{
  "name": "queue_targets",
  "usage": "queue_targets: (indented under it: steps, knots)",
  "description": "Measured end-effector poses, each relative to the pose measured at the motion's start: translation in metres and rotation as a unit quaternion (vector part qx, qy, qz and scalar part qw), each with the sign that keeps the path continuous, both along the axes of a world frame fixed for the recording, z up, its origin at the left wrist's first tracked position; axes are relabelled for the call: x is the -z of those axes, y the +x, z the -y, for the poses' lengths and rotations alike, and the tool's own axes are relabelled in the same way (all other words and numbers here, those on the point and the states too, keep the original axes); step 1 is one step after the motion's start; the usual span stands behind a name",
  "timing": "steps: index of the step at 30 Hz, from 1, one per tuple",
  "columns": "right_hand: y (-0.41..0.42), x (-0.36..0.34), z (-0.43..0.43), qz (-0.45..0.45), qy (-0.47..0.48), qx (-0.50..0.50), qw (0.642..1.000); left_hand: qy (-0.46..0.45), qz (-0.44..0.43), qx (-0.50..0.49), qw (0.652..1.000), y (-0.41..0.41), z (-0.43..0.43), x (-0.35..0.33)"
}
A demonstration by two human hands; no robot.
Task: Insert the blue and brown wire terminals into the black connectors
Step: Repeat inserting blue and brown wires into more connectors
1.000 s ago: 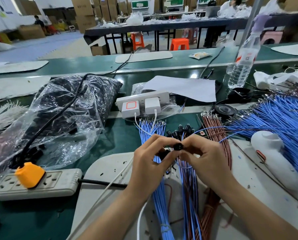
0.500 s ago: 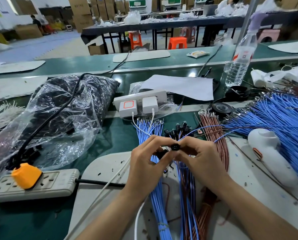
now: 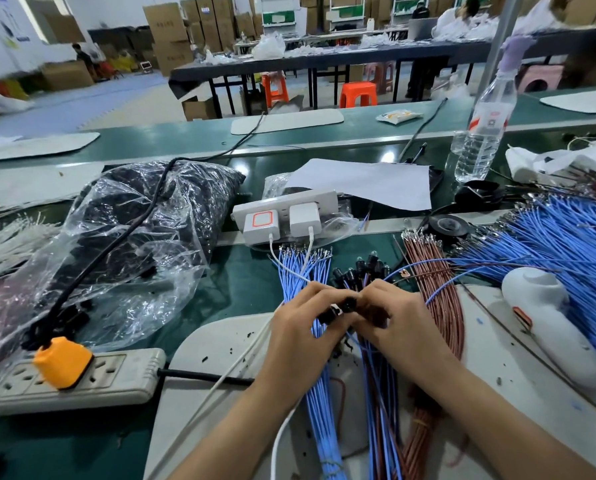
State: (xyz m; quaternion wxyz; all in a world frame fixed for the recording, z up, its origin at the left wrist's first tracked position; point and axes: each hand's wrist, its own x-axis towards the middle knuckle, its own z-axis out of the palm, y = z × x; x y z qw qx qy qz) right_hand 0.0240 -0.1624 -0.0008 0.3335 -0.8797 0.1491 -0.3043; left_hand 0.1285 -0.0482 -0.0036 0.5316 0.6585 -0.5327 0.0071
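A: Both hands pinched together, centre near. Left hand (image 3: 298,327) grip closed on a black connector (image 3: 338,308), thumb and fingers around it. Right hand (image 3: 392,318) fingers curled tight against it, probably feeding a wire; can't see which colour.

B: Where's the stock?

A: Blue wires (image 3: 301,271) left of the hands, brown wires (image 3: 428,268) right, loose connectors (image 3: 366,266) just beyond the knuckles. All on the green surface (image 3: 241,282) and grey mat (image 3: 220,344).

B: Handling?

A: Connector looks small, light, rigid: hold the body. Wires thin and floppy, so I'd pinch close behind the metal terminal or it'll buckle.

B: Hidden bits?

A: Terminal tip and the socket, covered by fingers. Can't tell if it's seated. Wire tails run off the near edge.
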Motion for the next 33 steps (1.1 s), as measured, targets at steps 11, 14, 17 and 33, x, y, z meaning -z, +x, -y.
queue_targets:
  steps: [11, 14, 17, 33]
  knots:
    - [0.057, -0.056, 0.051, -0.044, -0.002, 0.094, 0.995, -0.015, -0.211, 0.054, 0.976, 0.007, 0.0, 0.004]
    - [0.087, -0.059, 0.067, -0.138, -0.046, 0.096, 0.985, -0.022, -0.253, 0.057, 0.966, 0.009, 0.001, 0.007]
    - [0.113, -0.049, 0.073, -0.194, -0.071, 0.102, 0.973, -0.016, -0.26, 0.057, 0.964, 0.01, 0.001, 0.008]
    - [0.166, -0.013, 0.081, -0.333, -0.129, 0.188, 0.915, -0.034, -0.344, 0.075, 0.935, 0.012, 0.0, 0.006]
